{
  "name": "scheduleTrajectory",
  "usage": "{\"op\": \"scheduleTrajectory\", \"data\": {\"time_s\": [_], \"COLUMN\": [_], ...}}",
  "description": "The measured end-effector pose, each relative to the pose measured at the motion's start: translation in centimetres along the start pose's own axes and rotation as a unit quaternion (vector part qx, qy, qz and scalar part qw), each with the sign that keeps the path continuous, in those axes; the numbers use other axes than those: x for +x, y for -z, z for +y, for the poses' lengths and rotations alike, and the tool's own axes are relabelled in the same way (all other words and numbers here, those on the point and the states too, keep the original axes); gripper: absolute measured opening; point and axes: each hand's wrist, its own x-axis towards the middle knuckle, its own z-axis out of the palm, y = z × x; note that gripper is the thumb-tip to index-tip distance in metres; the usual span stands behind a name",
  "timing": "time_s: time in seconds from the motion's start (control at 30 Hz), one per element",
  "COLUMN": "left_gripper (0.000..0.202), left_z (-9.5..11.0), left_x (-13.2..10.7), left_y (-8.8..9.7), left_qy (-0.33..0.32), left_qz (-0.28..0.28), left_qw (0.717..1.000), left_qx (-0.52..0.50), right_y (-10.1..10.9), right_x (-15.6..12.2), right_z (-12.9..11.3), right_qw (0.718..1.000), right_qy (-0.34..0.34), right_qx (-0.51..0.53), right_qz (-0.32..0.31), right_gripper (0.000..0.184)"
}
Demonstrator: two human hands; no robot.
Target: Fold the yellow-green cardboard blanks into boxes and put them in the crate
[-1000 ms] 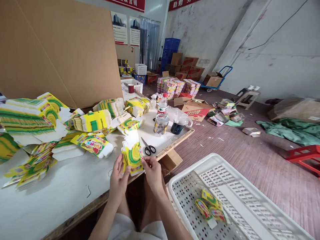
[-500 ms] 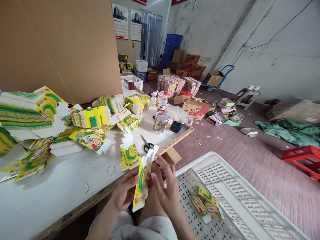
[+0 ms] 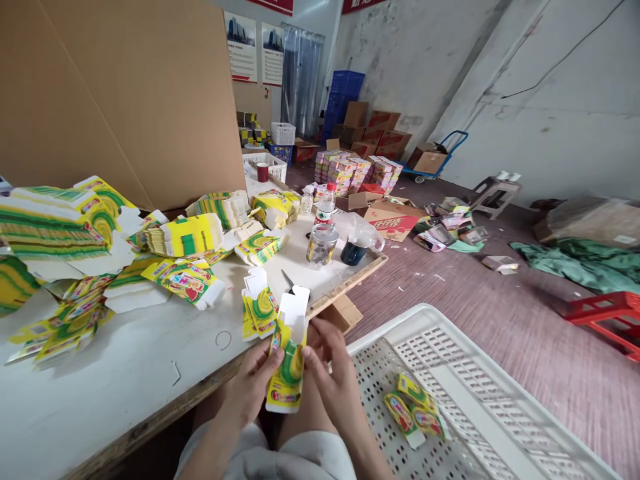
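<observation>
A small yellow-and-green carton [image 3: 289, 367] is upright over my lap, its white end flaps standing out at the top. My left hand [image 3: 255, 380] grips its left edge, thumb on the front. At the right edge is my right hand [image 3: 333, 373], thumb against the side and fingers curled behind. Just beyond, a few flat cartons [image 3: 260, 303] lie on the white table [image 3: 145, 373]. Scissors [image 3: 287, 280] are partly hidden behind the carton's flaps. Several folded cartons [image 3: 415, 410] rest in the white plastic crate [image 3: 480, 353] to my right.
Piles of flat cartons [image 3: 55, 230] cover the table's left side, before a large cardboard sheet [image 3: 120, 100]. A bottle [image 3: 325, 203], a clear jar [image 3: 321, 245] and a dark mug [image 3: 353, 252] stand near the table's far corner. A red stool [image 3: 607, 310] is at the right.
The carton has turned so that its broad printed face is toward me, and its top opening has widened. My right thumb has come up to its edge.
</observation>
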Motion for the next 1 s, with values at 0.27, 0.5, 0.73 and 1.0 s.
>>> {"op": "scheduleTrajectory", "data": {"time_s": [0.27, 0.5, 0.73, 1.0], "left_gripper": [0.057, 0.056, 0.082, 0.047], "left_z": [-0.3, 1.4, 0.7, 1.1], "left_x": [0.0, -1.1, -1.5, -1.2], "left_y": [-0.2, 0.6, 0.3, 0.1], "left_qy": [-0.090, -0.049, 0.013, -0.040], "left_qz": [0.044, -0.048, -0.099, -0.084], "left_qw": [0.972, 0.980, 0.993, 0.973], "left_qx": [0.212, 0.188, 0.070, 0.211], "right_y": [-0.7, 1.2, 2.0, 2.5], "right_x": [-0.7, -0.5, -0.2, -0.2], "right_z": [0.5, 0.2, 0.2, 0.5], "right_qw": [0.993, 0.986, 0.989, 0.991], "right_qy": [-0.095, -0.052, -0.032, -0.079], "right_qx": [0.059, 0.108, 0.074, 0.089], "right_qz": [-0.024, -0.112, -0.126, -0.067], "right_gripper": [0.022, 0.032, 0.030, 0.033]}}
